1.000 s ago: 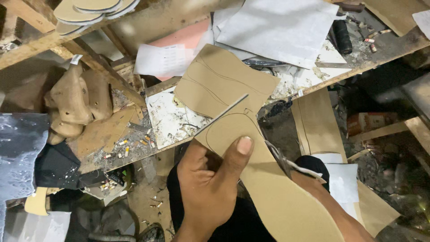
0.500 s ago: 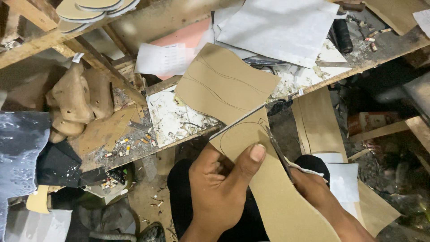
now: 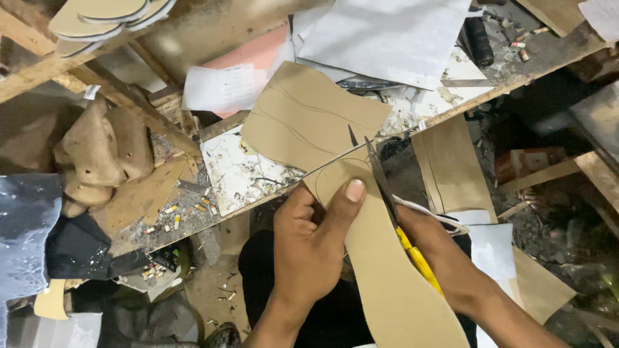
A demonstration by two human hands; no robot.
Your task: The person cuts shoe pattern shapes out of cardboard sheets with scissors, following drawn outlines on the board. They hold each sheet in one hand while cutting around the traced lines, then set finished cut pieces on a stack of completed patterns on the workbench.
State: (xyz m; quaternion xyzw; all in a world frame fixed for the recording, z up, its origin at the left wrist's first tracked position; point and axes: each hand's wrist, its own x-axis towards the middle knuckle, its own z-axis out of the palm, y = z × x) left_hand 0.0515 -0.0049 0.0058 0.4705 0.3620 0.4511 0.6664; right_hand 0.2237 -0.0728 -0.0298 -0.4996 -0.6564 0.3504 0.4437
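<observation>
The left hand (image 3: 309, 248) pinches the tan cardboard sole (image 3: 380, 258), thumb on top; just right, the right hand (image 3: 432, 248) grips scissors (image 3: 387, 193) cutting its far edge.

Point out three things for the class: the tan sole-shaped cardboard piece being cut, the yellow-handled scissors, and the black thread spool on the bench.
Tan sole-shaped cardboard piece (image 3: 377, 258), head view, on its broad middle.
Yellow-handled scissors (image 3: 380, 177), head view, on the dark blade.
Black thread spool (image 3: 479, 40), head view, on its side.
</observation>
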